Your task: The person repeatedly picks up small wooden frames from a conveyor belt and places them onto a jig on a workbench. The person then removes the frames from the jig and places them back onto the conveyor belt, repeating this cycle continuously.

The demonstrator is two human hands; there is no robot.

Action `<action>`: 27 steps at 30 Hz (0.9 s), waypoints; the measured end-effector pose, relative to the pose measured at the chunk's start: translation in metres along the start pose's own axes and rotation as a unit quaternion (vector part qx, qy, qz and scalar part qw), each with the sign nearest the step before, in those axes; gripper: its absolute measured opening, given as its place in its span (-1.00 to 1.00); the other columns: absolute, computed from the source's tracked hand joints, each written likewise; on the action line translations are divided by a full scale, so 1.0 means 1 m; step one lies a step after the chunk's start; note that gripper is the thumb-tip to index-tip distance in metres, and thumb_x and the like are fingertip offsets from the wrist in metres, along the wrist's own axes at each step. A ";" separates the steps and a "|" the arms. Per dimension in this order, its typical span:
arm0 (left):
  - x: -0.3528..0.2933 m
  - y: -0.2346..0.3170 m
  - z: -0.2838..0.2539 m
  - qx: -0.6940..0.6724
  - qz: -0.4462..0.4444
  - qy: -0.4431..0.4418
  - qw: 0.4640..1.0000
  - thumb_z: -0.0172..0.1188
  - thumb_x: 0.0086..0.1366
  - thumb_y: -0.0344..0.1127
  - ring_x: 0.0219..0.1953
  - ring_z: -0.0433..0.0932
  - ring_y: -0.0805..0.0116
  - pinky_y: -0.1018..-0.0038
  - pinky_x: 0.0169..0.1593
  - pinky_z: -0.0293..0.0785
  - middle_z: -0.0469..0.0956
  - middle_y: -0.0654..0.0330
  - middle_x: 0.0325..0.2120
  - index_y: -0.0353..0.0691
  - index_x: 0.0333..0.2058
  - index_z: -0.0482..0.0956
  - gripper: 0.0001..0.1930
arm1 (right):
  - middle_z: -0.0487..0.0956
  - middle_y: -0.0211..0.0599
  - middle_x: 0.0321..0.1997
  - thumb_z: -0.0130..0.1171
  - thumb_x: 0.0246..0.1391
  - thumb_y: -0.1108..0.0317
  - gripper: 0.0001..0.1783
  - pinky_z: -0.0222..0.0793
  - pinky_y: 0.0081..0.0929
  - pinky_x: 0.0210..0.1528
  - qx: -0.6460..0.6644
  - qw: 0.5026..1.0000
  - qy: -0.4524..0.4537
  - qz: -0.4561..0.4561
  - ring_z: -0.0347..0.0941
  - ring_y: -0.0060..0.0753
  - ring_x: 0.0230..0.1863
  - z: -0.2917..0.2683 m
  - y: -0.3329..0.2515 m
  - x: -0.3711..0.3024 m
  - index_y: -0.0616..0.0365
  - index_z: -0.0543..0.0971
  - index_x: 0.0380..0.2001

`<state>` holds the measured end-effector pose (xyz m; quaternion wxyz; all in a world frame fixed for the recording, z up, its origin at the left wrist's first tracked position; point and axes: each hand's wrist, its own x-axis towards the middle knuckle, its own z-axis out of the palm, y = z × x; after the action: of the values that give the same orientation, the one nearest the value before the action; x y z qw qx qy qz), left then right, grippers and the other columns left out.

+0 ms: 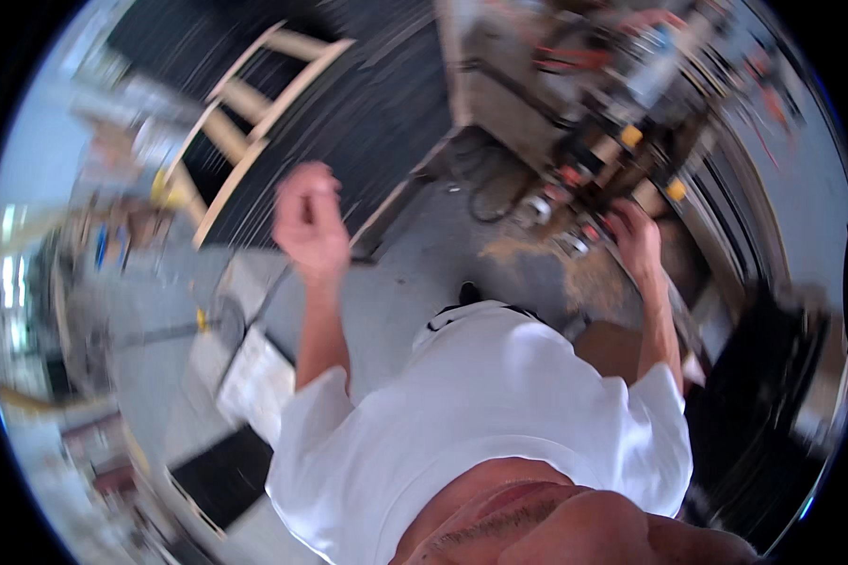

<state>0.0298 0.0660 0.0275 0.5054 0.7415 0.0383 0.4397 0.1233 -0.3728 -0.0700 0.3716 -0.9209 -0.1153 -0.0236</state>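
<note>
My left hand (pixel 312 221) is raised in front of a dark slatted panel, its fingers loosely curled together with nothing visible in them. On the right, my right hand (pixel 637 240) reaches to the edge of a cluttered bench. Its fingers curl around a red-and-silver tool with a round metal end (pixel 573 243); motion blur hides its exact kind. Beside that tool lies a similar one with a round silver end (pixel 534 211).
A pale wooden frame with crosspieces (pixel 245 99) rests on the dark panel (pixel 377 122). Sawdust (pixel 589 282) covers the grey floor (pixel 400 282) below the bench. A white sheet-like piece (pixel 254 381) and a black panel (pixel 221 476) lie to the left.
</note>
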 end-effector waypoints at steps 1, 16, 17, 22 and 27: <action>-0.027 -0.016 0.032 -0.044 -0.035 -0.069 0.996 0.10 0.26 -0.51 -0.43 0.42 0.61 0.66 -0.34 0.37 0.53 0.27 -0.41 -0.30 -0.24 0.56 -0.88 | 0.57 -0.10 -0.11 0.19 0.04 0.39 -0.68 0.47 -0.36 -0.15 -0.044 0.999 -0.004 0.006 0.56 -0.11 -0.18 -0.021 -0.024 -0.002 0.21 0.54 -0.10; -0.253 -0.067 0.304 -0.067 -0.148 -0.684 0.711 0.18 0.24 -0.30 -0.33 0.56 0.45 0.52 -0.20 0.47 0.61 0.15 -0.37 -0.36 -0.12 0.56 -0.71 | 0.56 -0.05 -0.13 0.23 -0.11 0.30 -0.70 0.35 -0.14 0.01 -0.625 0.637 0.357 0.278 0.44 0.02 -0.02 -0.403 -0.136 -0.260 0.22 0.57 -0.27; -0.255 -0.065 0.317 -0.056 -0.145 -0.693 0.704 0.19 0.24 -0.28 -0.28 0.59 0.40 0.49 -0.14 0.49 0.63 0.11 -0.35 -0.36 -0.12 0.57 -0.70 | 0.56 -0.05 -0.12 0.22 -0.10 0.31 -0.72 0.36 -0.13 0.01 -0.594 0.615 0.355 0.378 0.44 0.02 -0.01 -0.416 -0.138 -0.277 0.21 0.57 -0.28; -0.265 -0.067 0.368 -0.117 -0.113 -0.675 0.719 0.17 0.25 -0.31 -0.40 0.52 0.51 0.56 -0.30 0.44 0.59 0.21 -0.42 -0.36 -0.13 0.56 -0.73 | 0.51 -0.34 -0.45 0.09 0.18 0.15 -0.73 0.33 -0.45 -0.21 -0.481 0.730 0.331 0.355 0.46 -0.49 -0.29 -0.489 -0.062 -0.411 0.14 0.50 -0.27; -0.226 -0.041 0.422 -0.114 -0.098 -0.630 0.762 0.16 0.26 -0.33 -0.49 0.46 0.59 0.61 -0.41 0.41 0.55 0.28 -0.48 -0.36 -0.14 0.55 -0.74 | 0.58 -0.32 -0.01 0.08 0.20 0.13 -0.61 0.30 -0.47 0.14 -0.499 0.671 0.371 0.404 0.48 -0.42 0.04 -0.486 -0.053 -0.425 0.01 0.52 0.05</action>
<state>0.1996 -0.3293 -0.1860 0.5366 0.7805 -0.2670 -0.1777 -0.2817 -0.7541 0.2619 -0.1577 -0.8408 0.4449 -0.2651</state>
